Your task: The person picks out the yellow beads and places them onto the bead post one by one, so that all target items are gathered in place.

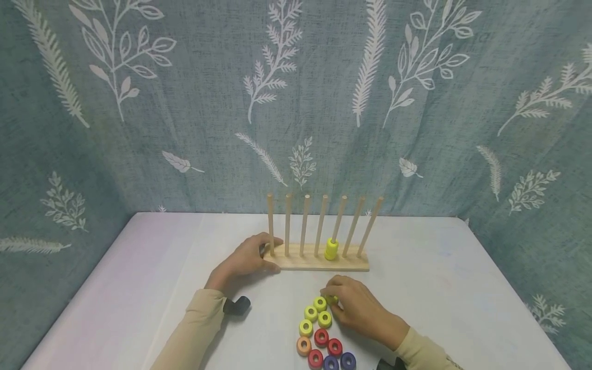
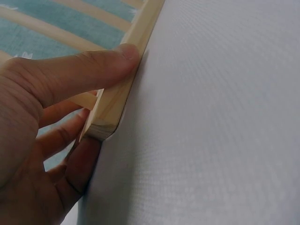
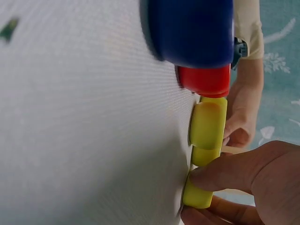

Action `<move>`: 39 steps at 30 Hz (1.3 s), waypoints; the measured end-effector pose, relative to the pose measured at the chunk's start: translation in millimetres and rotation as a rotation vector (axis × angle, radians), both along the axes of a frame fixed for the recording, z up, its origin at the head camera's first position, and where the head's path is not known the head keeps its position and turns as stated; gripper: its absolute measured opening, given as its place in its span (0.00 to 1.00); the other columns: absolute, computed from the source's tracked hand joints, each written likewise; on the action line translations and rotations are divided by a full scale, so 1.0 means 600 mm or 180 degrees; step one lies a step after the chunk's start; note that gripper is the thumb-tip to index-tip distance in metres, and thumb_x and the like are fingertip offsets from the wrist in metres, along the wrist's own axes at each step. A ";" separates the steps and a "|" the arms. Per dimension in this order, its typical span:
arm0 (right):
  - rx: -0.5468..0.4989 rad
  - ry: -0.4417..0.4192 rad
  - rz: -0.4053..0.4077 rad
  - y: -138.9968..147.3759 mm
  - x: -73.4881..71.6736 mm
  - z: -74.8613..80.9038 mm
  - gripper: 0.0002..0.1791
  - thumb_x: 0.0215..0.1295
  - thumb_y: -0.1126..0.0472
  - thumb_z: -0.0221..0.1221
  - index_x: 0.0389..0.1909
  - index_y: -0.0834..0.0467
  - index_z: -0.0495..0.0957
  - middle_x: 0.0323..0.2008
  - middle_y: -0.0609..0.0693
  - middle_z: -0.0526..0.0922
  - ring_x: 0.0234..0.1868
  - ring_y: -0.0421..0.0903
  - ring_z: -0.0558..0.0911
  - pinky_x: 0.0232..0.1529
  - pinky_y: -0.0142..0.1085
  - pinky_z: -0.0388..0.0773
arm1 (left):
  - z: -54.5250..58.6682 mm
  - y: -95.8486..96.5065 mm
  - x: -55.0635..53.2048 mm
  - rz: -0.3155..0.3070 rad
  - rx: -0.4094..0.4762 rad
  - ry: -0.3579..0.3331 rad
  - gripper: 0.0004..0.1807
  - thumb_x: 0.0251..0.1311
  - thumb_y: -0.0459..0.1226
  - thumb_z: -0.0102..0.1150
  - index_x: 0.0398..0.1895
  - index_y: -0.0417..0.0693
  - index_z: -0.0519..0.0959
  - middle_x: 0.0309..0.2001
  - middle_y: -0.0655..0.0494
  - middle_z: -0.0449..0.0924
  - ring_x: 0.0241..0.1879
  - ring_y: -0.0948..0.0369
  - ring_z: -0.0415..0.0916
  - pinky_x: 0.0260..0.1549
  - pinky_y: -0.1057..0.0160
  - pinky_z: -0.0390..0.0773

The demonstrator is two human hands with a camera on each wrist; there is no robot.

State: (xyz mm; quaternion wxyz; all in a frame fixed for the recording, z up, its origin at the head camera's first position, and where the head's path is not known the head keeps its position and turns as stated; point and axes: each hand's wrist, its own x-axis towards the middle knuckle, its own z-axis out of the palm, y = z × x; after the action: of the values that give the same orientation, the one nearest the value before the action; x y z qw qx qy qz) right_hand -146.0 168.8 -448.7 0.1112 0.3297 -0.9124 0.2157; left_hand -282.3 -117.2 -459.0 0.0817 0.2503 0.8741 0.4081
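A wooden rack (image 1: 300,264) with several upright pegs stands on the table. My left hand (image 1: 250,254) grips its left end, the thumb (image 2: 105,68) along the front edge and the other fingers around the end and back. Yellow rings (image 1: 331,250) are stacked low on one peg, right of the rack's middle. In front of the rack, my right hand (image 1: 361,307) pinches a yellow ring (image 3: 197,194) between thumb and fingers, at the table surface. That ring is mostly covered by the hand in the head view. Right beside it lie several loose yellow rings (image 1: 311,313).
Nearer the front edge lie an orange ring (image 1: 303,346), three red rings (image 1: 321,337) and two dark blue rings (image 1: 348,361). The white table (image 1: 458,288) meets a patterned green curtain (image 1: 324,154) behind the rack and at both sides.
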 end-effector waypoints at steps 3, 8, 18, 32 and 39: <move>0.0012 -0.0007 -0.0009 0.000 0.001 -0.001 0.12 0.51 0.72 0.70 0.38 0.58 0.87 0.36 0.46 0.84 0.39 0.41 0.82 0.42 0.35 0.82 | -0.002 -0.002 0.000 -0.0001 0.0002 -0.0002 0.35 0.41 0.36 0.82 0.57 0.49 0.80 0.60 0.56 0.78 0.66 0.48 0.68 0.65 0.45 0.65; 0.0060 -0.0026 -0.0029 0.000 0.002 -0.002 0.11 0.52 0.71 0.70 0.37 0.58 0.87 0.36 0.45 0.84 0.39 0.40 0.82 0.42 0.34 0.81 | -0.004 -0.002 0.001 0.0006 0.0012 -0.0010 0.35 0.40 0.36 0.82 0.57 0.50 0.80 0.60 0.57 0.78 0.66 0.48 0.67 0.65 0.45 0.65; 0.0046 0.0045 -0.0057 0.002 0.004 0.000 0.13 0.50 0.73 0.69 0.37 0.57 0.87 0.35 0.45 0.84 0.39 0.41 0.82 0.41 0.35 0.81 | 0.000 -0.001 0.002 0.0006 -0.0006 -0.0030 0.36 0.41 0.37 0.82 0.59 0.50 0.80 0.60 0.56 0.77 0.66 0.48 0.67 0.65 0.45 0.64; 0.0084 0.0080 -0.0217 0.011 0.012 0.035 0.16 0.48 0.73 0.71 0.41 0.61 0.87 0.37 0.47 0.85 0.39 0.42 0.82 0.41 0.37 0.82 | -0.002 -0.002 -0.003 -0.0030 -0.0002 -0.0021 0.32 0.41 0.37 0.82 0.55 0.49 0.80 0.60 0.57 0.78 0.66 0.49 0.68 0.65 0.45 0.65; 0.0026 0.0204 -0.0211 0.016 0.010 0.050 0.18 0.47 0.74 0.72 0.42 0.61 0.86 0.39 0.49 0.85 0.41 0.44 0.84 0.42 0.39 0.83 | 0.000 -0.001 -0.001 0.0005 -0.0021 0.0001 0.35 0.41 0.38 0.82 0.58 0.49 0.80 0.59 0.56 0.78 0.65 0.47 0.68 0.63 0.45 0.67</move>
State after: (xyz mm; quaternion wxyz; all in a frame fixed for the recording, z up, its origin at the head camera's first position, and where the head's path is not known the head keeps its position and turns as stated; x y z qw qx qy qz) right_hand -139.9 178.2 -418.5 0.1461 0.3066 -0.9196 0.1975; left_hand -283.0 -117.9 -459.0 0.0822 0.2494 0.8756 0.4053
